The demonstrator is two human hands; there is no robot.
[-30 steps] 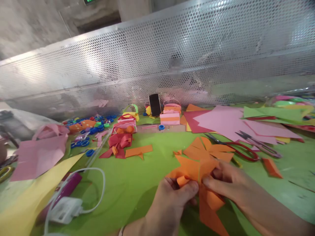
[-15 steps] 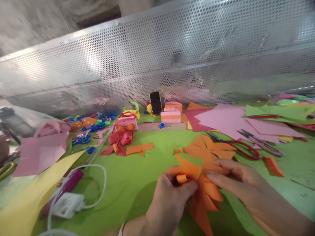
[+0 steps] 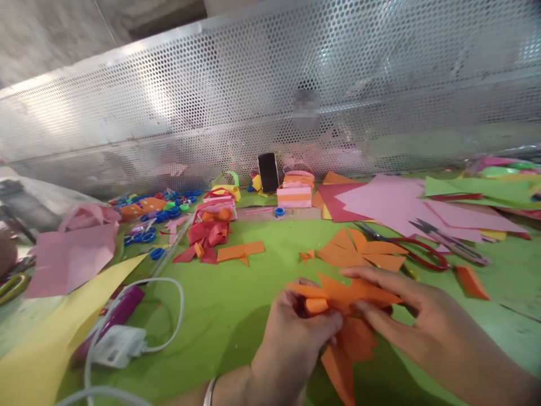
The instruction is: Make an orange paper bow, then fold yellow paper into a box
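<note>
Overhead, green table [image 3: 236,304], perforated metal screen [image 3: 211,113], concrete wall [image 3: 46,39]

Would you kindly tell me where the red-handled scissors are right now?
In the head view, the red-handled scissors lie on the green table, right of centre, between the flat orange cutout and the pink paper sheets.

The green desk [image 3: 236,304] carries a yellow sheet [image 3: 63,321] at its near left, with a white charger [image 3: 118,345] and its cable just beside it and a pink folded sheet [image 3: 71,259] behind. Red paper scraps [image 3: 207,239] and an orange strip [image 3: 239,251] lie further back, with blue rings [image 3: 143,237] to their left. On the right lie an orange cut-out [image 3: 359,254], red-handled scissors [image 3: 418,259] and overlapping pink sheets [image 3: 393,206].
</note>
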